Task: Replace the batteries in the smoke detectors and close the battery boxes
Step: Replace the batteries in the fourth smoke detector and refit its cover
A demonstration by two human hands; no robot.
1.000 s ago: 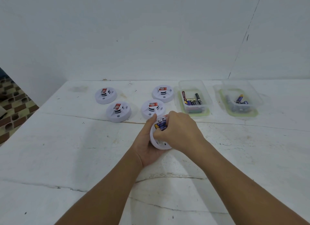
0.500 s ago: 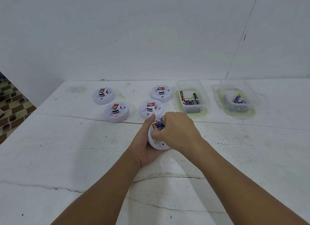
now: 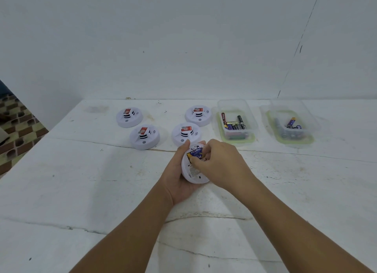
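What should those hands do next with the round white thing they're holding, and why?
Probably press the blue battery fully down into its slot. The left hand cradles the smoke detector back-side up with its compartment open, and the right hand's fingertips are on the battery, which looks not quite seated. The cover can only close afterwards.
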